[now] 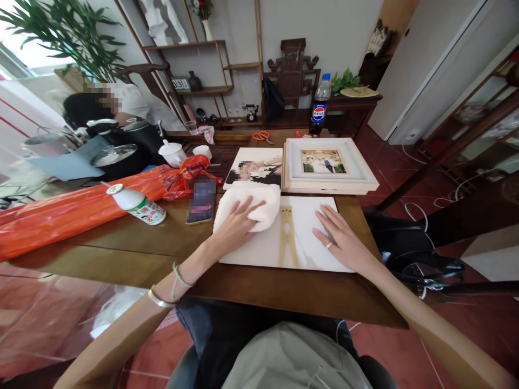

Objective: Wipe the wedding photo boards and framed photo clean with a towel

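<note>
On table (pixel 162 265): board (pixel 308 240) nr front edge, cloth (pixel 226 206) on its L half. Behind board: photo (pixel 263 172) L, frame (pixel 357 167) R. Phone (pixel 203 200) L of cloth, 1 drink bottle (pixel 140 205) farther L; 1 soda bottle (pixel 320 105) behind frame.

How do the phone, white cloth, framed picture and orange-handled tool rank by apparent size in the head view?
1. Framed picture
2. White cloth, partly covered by the left hand
3. Phone
4. Orange-handled tool, lying farther back
</note>
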{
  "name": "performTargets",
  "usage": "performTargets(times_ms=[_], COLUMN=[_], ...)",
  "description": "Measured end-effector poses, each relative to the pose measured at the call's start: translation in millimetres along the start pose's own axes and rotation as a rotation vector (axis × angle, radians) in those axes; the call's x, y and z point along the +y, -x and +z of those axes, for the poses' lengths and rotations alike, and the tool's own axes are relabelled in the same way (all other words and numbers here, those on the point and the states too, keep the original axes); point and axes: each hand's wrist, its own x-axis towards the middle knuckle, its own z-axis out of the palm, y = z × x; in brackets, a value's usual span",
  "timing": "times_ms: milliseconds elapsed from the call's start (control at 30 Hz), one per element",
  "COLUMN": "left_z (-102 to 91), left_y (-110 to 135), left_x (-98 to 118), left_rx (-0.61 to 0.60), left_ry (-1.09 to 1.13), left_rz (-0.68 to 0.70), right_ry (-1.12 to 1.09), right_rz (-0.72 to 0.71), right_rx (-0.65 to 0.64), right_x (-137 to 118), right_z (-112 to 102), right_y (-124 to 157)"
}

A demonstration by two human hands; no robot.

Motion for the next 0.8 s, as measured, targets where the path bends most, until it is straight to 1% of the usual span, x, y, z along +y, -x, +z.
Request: performTargets(times_ms=[33,100,200,267,300,333,400,467,500,567,633,700,733,800], left_z=[-0.5,0.9,5.5,5.1,3.2,0.4,-6.7,-12.4,-13.6,-12.2,-7.4,-2.7,-1.3,-0.3], left_y=[6.7,26.2,61.5,77.9,81.3,80.9,69.3,47.3,34.6,10.1,-8.5,-18.1,-19.1,-13.7], left_x=[9.4,36.2,80.7,97.2,98.5,95.2,77.1,50.6,36.9,12.2,-5.8,-15.4,-16.5,-10.2], left_rx=[-0.010,-0.001,0.087,0.108,0.101,0.081,0.012,-0.088,-0.117,-0.117,-0.049,-0.002,0.003,-0.016], left_ry=[-0.003,-0.009,-0.030,-0.012,0.001,0.013,0.031,0.047,0.054,0.057,0.051,0.046,0.041,0.031], left_rz=[0.003,-0.004,-0.041,-0.022,-0.007,0.006,0.015,0.010,0.004,-0.008,-0.044,-0.061,-0.063,-0.056], right_ry=[0.002,0.005,0.005,0.003,0.002,0.001,0.002,0.006,0.007,0.005,-0.008,-0.031,-0.046,-0.080], right_rz=[0.006,0.017,0.026,0.022,0.017,0.013,0.006,0.004,0.004,0.001,-0.005,-0.007,-0.004,0.001], right_rx=[-0.001,-0.004,-0.005,-0.001,0.000,0.002,-0.003,-0.008,-0.009,-0.005,0.006,0.024,0.037,0.080], right_x=[-0.6,-1.4,-1.3,-0.6,-0.1,0.2,0.6,0.5,0.4,0.3,0.4,0.3,0.0,-1.4], right_z=[0.0,0.0,0.5,0.9,1.1,1.2,1.2,0.9,0.7,0.3,0.1,0.2,0.3,0.2], right_y=[-0.1,-0.1,-0.2,-0.5,-0.6,-0.8,-1.1,-1.2,-1.1,-0.9,-0.8,-0.6,-0.5,-0.4])
